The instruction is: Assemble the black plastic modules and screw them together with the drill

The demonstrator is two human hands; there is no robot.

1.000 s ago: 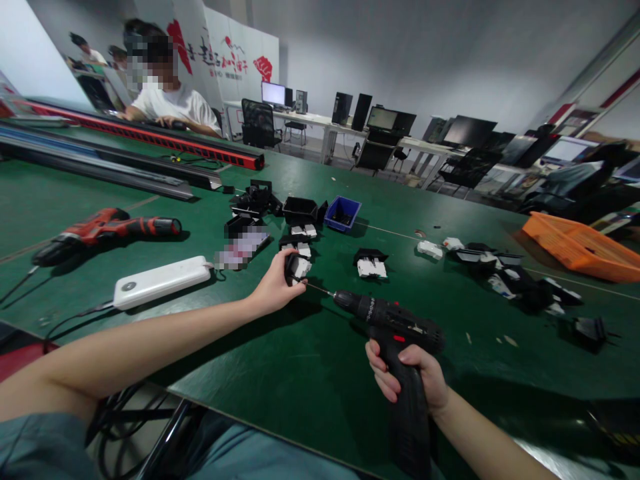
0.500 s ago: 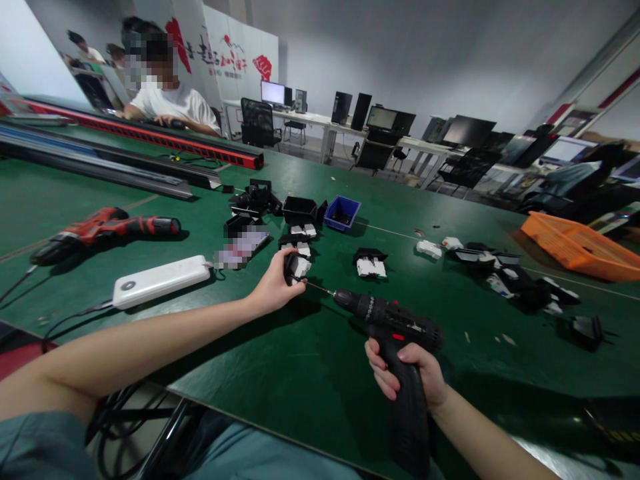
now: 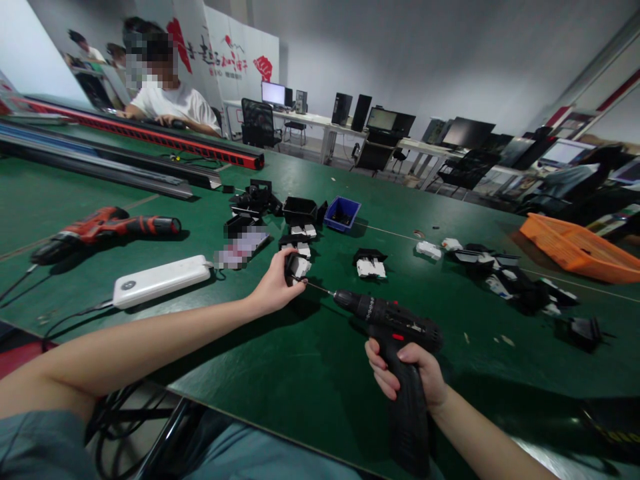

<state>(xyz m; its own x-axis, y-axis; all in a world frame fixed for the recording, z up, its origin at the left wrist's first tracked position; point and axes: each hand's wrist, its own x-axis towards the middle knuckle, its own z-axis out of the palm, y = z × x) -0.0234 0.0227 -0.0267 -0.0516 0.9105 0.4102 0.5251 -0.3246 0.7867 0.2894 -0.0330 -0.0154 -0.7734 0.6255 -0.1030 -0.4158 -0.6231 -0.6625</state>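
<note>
My left hand [image 3: 276, 285] is closed around a small black and white plastic part [image 3: 297, 267] that rests on the green table [image 3: 280, 373]. My right hand [image 3: 406, 373] grips the handle of a black cordless screwdriver [image 3: 395, 347]. Its thin bit points left and its tip touches the part at my left fingers. More black and white parts [image 3: 371, 264] lie just beyond, along with a blue bin [image 3: 343, 213].
A red cordless driver [image 3: 100, 229] and a white power bank [image 3: 159, 281] lie to the left. A heap of black and white parts [image 3: 515, 280] and an orange tray [image 3: 580, 248] are at the right. Long rails [image 3: 150, 137] cross the far left, where another person sits.
</note>
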